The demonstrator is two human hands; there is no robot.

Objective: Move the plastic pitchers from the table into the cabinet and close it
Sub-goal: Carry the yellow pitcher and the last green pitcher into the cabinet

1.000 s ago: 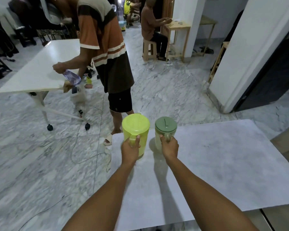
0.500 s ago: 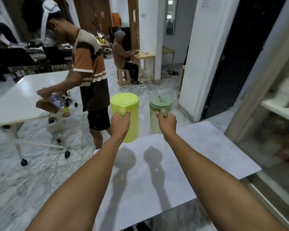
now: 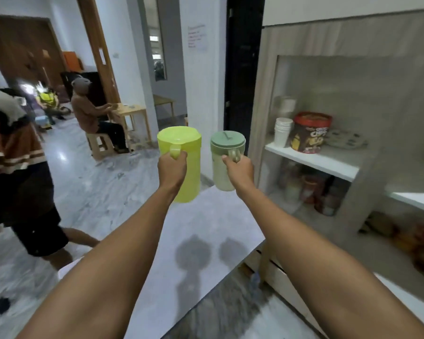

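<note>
On the cabinet [image 3: 353, 99] shelf, a brown tub [image 3: 310, 133] reads "CHIPS" in part; the rest is too blurred to read. The left hand [image 3: 172, 168] has its grip closed around the handle of the yellow pitcher [image 3: 181, 165], the right hand [image 3: 239, 171] likewise on the green-lidded pitcher [image 3: 227, 162]. Both pitchers hang upright beyond the fists, lifted clear above the surface [image 3: 201, 228], left of the open cabinet.

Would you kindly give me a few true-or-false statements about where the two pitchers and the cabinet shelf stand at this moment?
1. The left hand grips the yellow-green pitcher by its handle. True.
2. The pale green pitcher rests on the table. False: the right hand holds it in the air.
3. Both pitchers have lids on. True.
4. The cabinet shelf is bare. False: it holds stacked white cups and a red-lidded tub.
</note>
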